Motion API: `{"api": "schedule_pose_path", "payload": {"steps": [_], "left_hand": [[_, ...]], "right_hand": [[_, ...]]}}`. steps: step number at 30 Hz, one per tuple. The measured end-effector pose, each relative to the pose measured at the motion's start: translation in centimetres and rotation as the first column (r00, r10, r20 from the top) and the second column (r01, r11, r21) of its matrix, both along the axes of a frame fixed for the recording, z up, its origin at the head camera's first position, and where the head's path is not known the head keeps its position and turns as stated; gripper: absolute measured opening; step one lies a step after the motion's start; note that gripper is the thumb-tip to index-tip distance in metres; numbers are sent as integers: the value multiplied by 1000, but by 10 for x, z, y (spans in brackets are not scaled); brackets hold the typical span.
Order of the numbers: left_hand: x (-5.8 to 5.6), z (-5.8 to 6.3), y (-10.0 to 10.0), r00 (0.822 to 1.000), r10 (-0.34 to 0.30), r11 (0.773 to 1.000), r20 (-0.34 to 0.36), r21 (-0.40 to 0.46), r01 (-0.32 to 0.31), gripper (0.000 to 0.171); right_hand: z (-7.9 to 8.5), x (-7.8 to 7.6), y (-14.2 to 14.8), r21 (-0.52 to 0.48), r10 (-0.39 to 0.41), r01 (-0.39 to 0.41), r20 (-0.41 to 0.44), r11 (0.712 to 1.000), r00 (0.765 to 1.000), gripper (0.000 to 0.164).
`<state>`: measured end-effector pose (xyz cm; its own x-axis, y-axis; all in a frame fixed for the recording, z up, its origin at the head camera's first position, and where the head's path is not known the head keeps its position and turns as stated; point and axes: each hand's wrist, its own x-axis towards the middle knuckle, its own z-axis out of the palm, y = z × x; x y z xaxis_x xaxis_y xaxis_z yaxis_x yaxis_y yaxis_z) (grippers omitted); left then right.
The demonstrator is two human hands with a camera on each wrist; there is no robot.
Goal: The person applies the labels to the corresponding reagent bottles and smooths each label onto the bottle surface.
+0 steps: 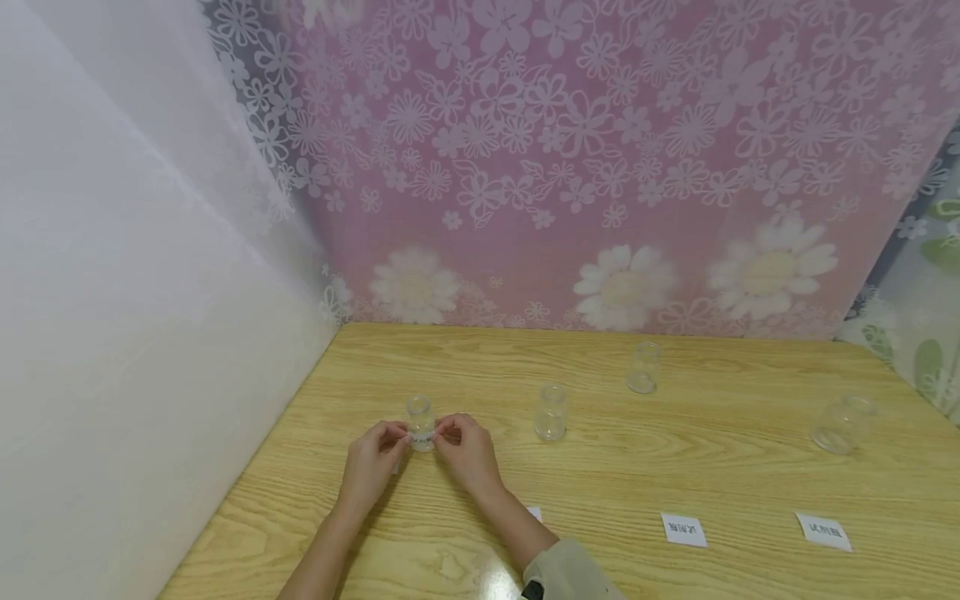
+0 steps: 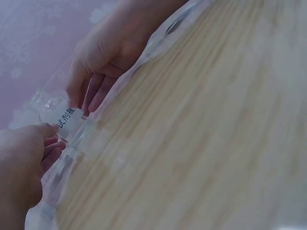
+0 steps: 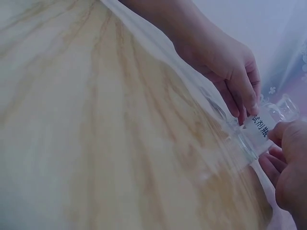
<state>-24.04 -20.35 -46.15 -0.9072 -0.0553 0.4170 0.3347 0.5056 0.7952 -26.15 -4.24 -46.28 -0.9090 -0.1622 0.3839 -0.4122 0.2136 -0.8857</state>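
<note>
Printed white label [image 1: 422, 439] is held across the near lower side of the clear glass bottle [image 1: 419, 410], its ends pinched by the left hand [image 1: 371, 460] at the bottle's left and the right hand [image 1: 471, 457] at its right, neither hand being clearly nearer. Label's long axis is set crosswise to the bottle's upright axis, print faced away from the glass. Bottle is stood mouth-up on the desk [image 1: 600, 483]; adhesion of label cannot be told.
</note>
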Motion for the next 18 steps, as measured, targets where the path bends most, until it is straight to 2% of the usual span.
{"api": "schedule_pose_path", "payload": {"steps": [6,13,18], "left_hand": [[-1,-1,1,1000,9,1000,-10,9,-9,7],[-1,-3,-1,1000,-15,999,-21,30,16,12],[-1,-1,-4,999,-36,998,23,58,34,15]], "right_hand": [[1,2,0,-9,-14,14,-2,1000,1000,7],[4,4,-1,-24,-20,20,10,1000,1000,8],[4,3,-2,-23,-16,16,21,1000,1000,9]]}}
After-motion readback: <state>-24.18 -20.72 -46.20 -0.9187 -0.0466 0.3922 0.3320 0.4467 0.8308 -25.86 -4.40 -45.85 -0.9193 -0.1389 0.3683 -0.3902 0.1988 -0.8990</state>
